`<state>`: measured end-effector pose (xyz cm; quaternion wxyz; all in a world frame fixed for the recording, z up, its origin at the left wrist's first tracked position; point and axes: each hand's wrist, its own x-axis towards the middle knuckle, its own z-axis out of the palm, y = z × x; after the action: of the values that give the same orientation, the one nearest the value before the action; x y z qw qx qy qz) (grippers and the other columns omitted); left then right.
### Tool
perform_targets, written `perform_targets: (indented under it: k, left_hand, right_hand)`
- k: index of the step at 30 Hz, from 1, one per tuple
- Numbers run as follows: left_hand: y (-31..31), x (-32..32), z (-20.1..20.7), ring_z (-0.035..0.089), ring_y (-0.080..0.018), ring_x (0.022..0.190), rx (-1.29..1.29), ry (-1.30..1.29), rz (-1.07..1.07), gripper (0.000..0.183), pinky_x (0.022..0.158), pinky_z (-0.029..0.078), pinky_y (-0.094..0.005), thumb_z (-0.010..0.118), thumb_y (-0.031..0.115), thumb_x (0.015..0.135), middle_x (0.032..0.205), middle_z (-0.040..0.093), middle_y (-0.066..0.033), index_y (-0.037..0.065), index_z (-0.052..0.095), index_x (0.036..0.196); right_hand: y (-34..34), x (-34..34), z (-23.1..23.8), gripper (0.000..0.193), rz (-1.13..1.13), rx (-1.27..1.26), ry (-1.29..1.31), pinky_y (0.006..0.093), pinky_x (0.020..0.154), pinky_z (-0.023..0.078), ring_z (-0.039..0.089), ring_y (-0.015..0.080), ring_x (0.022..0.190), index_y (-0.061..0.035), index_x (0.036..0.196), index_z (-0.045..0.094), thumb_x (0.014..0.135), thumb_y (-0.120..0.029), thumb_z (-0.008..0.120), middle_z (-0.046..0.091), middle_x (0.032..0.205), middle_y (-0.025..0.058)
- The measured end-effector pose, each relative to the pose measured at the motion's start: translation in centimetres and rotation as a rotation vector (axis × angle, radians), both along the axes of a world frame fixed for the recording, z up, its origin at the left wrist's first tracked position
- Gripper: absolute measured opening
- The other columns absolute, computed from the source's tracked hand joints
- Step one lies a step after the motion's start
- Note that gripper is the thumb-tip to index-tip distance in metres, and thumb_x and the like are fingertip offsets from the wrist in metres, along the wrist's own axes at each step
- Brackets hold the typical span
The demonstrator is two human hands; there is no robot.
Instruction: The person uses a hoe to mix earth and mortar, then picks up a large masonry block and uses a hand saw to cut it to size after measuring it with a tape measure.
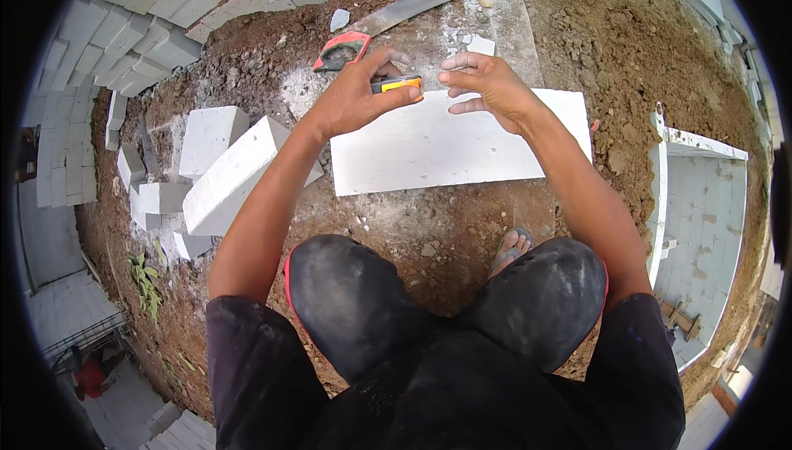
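A small yellow and black tape measure (398, 84) sits in my left hand (356, 95), the thumb along its side and the fingers curled round it. Facing it across a short gap, my right hand (495, 89) has its fingers bent and apart, with nothing visible in them. Both hands are over the far edge of a large white block (445, 149) lying flat on the ground in front of my knees. No drawn-out tape can be made out between the hands. Just beyond my left hand lies a handsaw (412, 9) with a red and black handle.
Loose white blocks (216, 138) and offcuts lie to the left on brown soil. Stacked blocks (124, 42) stand at the far left. White chips (481, 44) lie beyond the large block. At right is a low block-walled enclosure (701, 219). A person in red (91, 376) is at lower left.
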<state>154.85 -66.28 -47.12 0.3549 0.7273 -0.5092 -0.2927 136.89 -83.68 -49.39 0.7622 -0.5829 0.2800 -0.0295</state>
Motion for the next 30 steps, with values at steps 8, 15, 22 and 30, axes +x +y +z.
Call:
perform_targets:
  k: [8,15,22,30]
  left_hand:
    - [1.8,-1.4,-2.1,0.068,-0.026,0.101,-0.029,0.163,0.045,0.065,0.088,0.053,-0.0388,0.085,0.047,0.08,0.107,0.07,-0.0157,0.003,0.058,0.12]
    - [9.5,4.5,-6.3,0.071,-0.025,0.091,0.381,-0.019,0.187,0.045,0.084,0.054,-0.0374,0.077,0.042,0.083,0.096,0.073,-0.0147,0.003,0.071,0.105]
    - [5.8,10.9,-10.2,0.072,-0.0372,0.089,0.611,-0.352,0.108,0.048,0.082,0.056,-0.0432,0.077,0.046,0.081,0.096,0.075,-0.0235,0.002,0.077,0.099]
    - [7.9,16.4,-13.3,0.072,-0.0305,0.093,0.669,-0.285,0.084,0.039,0.086,0.056,-0.04,0.081,0.04,0.078,0.101,0.077,-0.0164,0.01,0.08,0.103]
  right_hand:
    - [2.0,1.1,-2.2,0.031,0.186,-0.024,0.076,0.0359,0.076,0.061,0.065,0.0171,0.092,-0.0061,0.099,0.071,0.089,-0.033,0.081,0.068,0.096,0.0079]
    - [-0.5,-3.1,-4.6,0.022,-0.016,-0.008,0.114,0.0299,0.067,0.061,0.062,0.0098,0.078,-0.0124,0.089,0.061,0.09,-0.022,0.081,0.063,0.085,-0.0002]
    - [-9.0,-9.9,-10.8,0.012,-0.437,-0.219,0.296,0.0309,0.067,0.062,0.066,0.0144,0.079,-0.0081,0.101,0.069,0.094,-0.014,0.075,0.069,0.09,0.0088]
    - [-11.9,-11.6,-13.5,0.01,-0.53,-0.344,0.331,0.0293,0.063,0.062,0.066,0.0145,0.072,-0.0058,0.104,0.069,0.095,-0.01,0.071,0.072,0.089,0.0112]
